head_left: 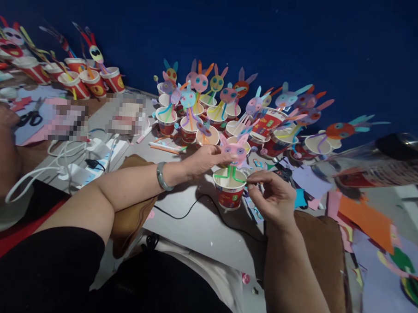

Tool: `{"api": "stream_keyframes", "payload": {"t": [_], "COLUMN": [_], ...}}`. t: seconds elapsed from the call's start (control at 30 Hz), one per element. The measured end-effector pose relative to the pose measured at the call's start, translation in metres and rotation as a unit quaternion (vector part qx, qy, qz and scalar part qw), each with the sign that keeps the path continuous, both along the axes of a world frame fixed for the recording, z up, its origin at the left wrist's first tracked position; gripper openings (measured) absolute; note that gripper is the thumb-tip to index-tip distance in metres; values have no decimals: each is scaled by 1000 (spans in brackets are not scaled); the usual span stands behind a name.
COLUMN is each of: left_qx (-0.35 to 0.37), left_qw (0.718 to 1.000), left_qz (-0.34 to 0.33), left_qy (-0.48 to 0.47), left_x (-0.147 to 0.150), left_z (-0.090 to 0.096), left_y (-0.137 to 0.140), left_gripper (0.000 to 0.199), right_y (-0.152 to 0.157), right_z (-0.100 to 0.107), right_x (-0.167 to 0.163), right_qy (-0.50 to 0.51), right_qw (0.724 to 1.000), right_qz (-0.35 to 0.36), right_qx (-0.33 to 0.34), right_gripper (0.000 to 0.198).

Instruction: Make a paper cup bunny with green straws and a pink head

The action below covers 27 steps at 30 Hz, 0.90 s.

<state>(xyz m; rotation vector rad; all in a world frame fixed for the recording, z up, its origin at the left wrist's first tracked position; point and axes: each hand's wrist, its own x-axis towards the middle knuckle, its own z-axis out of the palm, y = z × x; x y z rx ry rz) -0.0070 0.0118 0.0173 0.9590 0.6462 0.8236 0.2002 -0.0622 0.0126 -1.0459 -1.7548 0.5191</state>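
Observation:
A red paper cup (229,194) stands on the grey table (199,227) in front of me. A pink paper rabbit head (236,150) on a green straw body rises out of it. My left hand (205,158), with a pale green bangle at the wrist, pinches the rabbit head from the left. My right hand (274,196) grips the end of a green straw arm at the cup's right rim, and something small and dark shows at its fingertips.
Several finished rabbit cups (211,106) crowd the table's far side against a blue wall, with more cups (77,79) at far left. Scissors (30,118), white cables and a power strip (91,153) lie left. Coloured paper scraps (365,218) cover the right. A black cable (192,211) crosses near the cup.

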Motion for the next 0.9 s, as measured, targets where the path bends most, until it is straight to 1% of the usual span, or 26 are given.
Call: {"api": "stream_keyframes", "payload": {"t": [0.1, 0.23, 0.37, 0.5, 0.63, 0.77, 0.9], "left_qx": [15, 1, -12, 1, -1, -13, -6], "left_qw": [1000, 1000, 999, 1000, 1000, 999, 1000], "left_qz": [-2, -17, -31, -17, -19, -37, -21], "left_qy": [27, 21, -1, 7, 13, 7, -10], "left_x": [-1, -2, 0, 1, 0, 1, 3], "left_z": [4, 8, 4, -1, 0, 1, 0], "left_y": [-2, -4, -2, 0, -1, -1, 1], "left_gripper": [47, 49, 50, 48, 48, 47, 51], "right_y": [0, 0, 0, -1, 0, 0, -1], "right_z": [1, 3, 3, 3, 2, 3, 6], "right_x": [-1, -2, -2, -2, -2, -3, -5], "right_qy": [5, 8, 14, 15, 21, 21, 39], "right_qw": [1000, 1000, 1000, 1000, 1000, 1000, 999], "right_qz": [13, 14, 9, -9, 3, 2, -16], "right_qx": [-2, -10, -12, 2, 16, 6, 18], "right_gripper": [16, 15, 13, 14, 14, 11, 7]}}
